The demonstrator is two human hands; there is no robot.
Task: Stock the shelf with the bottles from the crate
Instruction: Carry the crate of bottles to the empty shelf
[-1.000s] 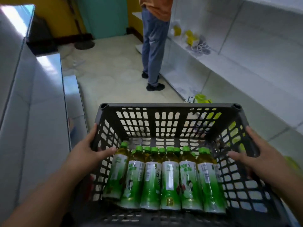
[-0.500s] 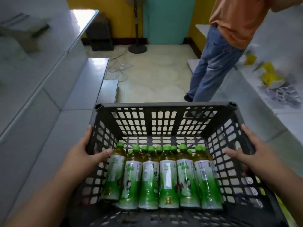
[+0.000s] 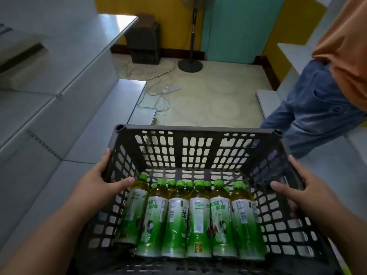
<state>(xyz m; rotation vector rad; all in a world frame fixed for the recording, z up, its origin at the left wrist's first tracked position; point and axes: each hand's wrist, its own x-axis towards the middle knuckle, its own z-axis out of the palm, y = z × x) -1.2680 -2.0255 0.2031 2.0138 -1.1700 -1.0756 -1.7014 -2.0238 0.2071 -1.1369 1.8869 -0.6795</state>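
Note:
A dark grey lattice crate [image 3: 198, 130] is carried in front of me, and both hands grip its side walls. My left hand [image 3: 99, 181] holds the left wall, thumb inside and fingers outside. My right hand [image 3: 297, 189] clasps the right wall the same way. Several green-capped tea bottles [image 3: 198, 221] with green and white labels stand packed together in the near half of the crate. The crate's far half holds nothing. A white shelf unit [image 3: 49, 92] with bare boards runs along my left.
A person in an orange shirt and blue jeans [image 3: 317, 108] stands close on the right, beside another white shelf [image 3: 294, 52]. On the tiled floor ahead lie a power strip [image 3: 171, 89] with cables, a fan stand [image 3: 190, 64] and a dark box [image 3: 146, 42].
The view has swung left and moved up the aisle with the crate. The standing person is now nearer on the right. My hands keep the same hold on the crate.

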